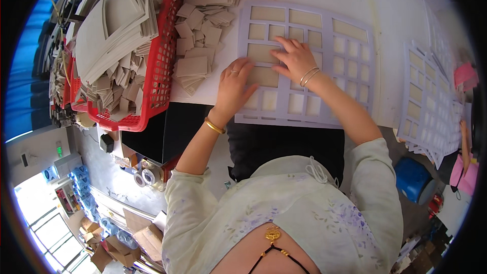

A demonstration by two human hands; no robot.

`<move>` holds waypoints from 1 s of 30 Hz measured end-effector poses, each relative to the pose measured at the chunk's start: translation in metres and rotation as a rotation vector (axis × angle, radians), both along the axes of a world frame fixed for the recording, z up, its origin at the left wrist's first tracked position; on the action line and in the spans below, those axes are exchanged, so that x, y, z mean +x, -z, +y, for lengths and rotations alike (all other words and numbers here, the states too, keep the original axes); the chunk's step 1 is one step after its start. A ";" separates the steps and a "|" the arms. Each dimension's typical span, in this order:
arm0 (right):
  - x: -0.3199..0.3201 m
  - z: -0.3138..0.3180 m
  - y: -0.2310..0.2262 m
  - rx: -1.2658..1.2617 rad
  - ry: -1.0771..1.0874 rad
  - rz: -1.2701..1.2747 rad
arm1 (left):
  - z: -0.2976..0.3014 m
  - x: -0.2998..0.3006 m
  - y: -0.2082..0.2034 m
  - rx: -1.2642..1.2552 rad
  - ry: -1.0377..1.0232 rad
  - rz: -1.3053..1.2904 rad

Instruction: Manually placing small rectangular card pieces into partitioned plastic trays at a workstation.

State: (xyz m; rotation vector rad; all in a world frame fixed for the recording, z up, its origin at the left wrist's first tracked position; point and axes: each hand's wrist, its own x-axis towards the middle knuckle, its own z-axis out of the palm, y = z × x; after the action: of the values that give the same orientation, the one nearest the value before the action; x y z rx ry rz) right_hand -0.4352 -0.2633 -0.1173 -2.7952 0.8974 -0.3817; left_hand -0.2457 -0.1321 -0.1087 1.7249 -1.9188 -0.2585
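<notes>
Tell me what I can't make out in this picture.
From the head view:
- Part of the pale lavender gridded panel: covered by the right hand.
- Part of that panel's left edge: covered by the left hand.
- Bottom of the red perforated plastic basket: buried under grey cardboard pieces.
- Person in pink: cut off by the dark lens rim.

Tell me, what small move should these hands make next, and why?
Perhaps the right hand should gently press the beige piece it partly covers: that piece shows in an opening of the lavender panel, and the left hand, at the panel's left edge, could steady it.
</notes>
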 end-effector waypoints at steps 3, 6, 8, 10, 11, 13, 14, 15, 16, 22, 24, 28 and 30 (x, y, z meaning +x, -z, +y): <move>-0.002 0.009 0.001 -0.063 -0.009 -0.004 | -0.011 -0.002 0.001 -0.010 0.045 -0.073; 0.002 0.014 0.001 -0.127 -0.045 -0.014 | -0.019 -0.001 0.002 -0.006 0.030 -0.117; 0.009 0.018 0.001 -0.141 -0.022 0.045 | -0.022 0.001 0.003 -0.023 0.021 -0.132; 0.015 0.016 -0.001 -0.121 -0.037 0.082 | -0.025 0.004 0.003 -0.011 0.013 -0.154; 0.018 0.014 -0.002 -0.112 -0.029 0.124 | -0.027 0.005 0.003 -0.030 0.023 -0.157; 0.021 0.009 -0.005 -0.102 -0.037 0.111 | -0.032 0.008 0.003 -0.056 0.032 -0.161; 0.022 0.007 -0.007 -0.080 -0.012 0.136 | -0.034 0.010 0.004 -0.042 0.040 -0.161; 0.023 0.005 -0.010 -0.113 -0.037 0.087 | -0.035 0.011 0.004 -0.030 0.055 -0.161; 0.025 0.003 -0.012 -0.073 -0.042 0.132 | -0.037 0.013 0.004 -0.036 0.051 -0.161; 0.043 -0.006 -0.028 -0.045 -0.073 0.389 | -0.040 0.028 0.005 -0.065 0.103 -0.112; 0.050 -0.018 -0.034 -0.068 -0.092 0.403 | -0.048 0.040 0.004 -0.076 0.181 0.076; 0.071 -0.057 -0.040 0.159 -0.061 0.479 | -0.058 0.067 -0.001 -0.001 -0.168 -0.028; 0.088 -0.068 -0.032 0.094 -0.030 0.337 | -0.068 0.083 -0.005 -0.031 -0.283 -0.121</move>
State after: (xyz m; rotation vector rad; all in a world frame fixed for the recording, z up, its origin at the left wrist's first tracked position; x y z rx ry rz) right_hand -0.3471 -0.3318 -0.0848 -2.8277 0.9080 0.1398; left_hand -0.1629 -0.2005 -0.1037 2.0019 -1.7213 -0.0186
